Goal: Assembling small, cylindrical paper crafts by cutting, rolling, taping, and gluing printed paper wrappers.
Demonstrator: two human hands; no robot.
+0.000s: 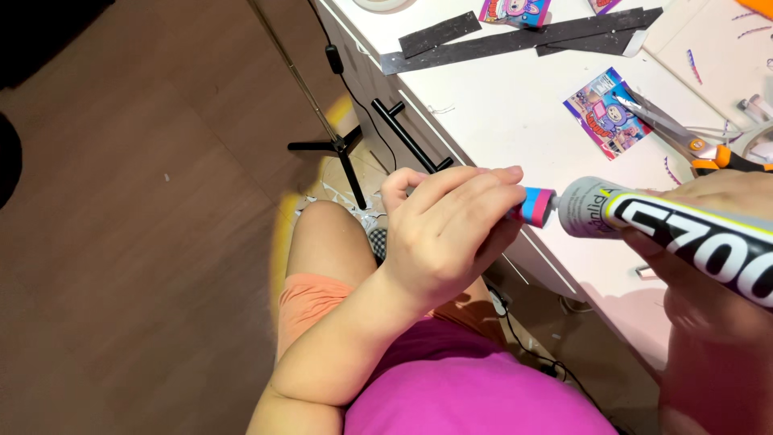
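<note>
The left hand (447, 234) curls its fingers (475, 189) tight around a small pink and blue piece (535, 207), held in the air just off the tabletop (515, 113) edge. The right hand (708, 266) grips a grey glue tube (684, 234), fingers wrapped about it, its nozzle end touching the piece. Scissors (684, 141) and a sticker card (605, 113) lie on the tabletop beyond.

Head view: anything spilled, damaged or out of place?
No spill shows. Paper scraps litter the floor by the knee, and purple slivers lie scattered on the white table. Left hand grips the glue tube cap; right hand holds the tube.
</note>
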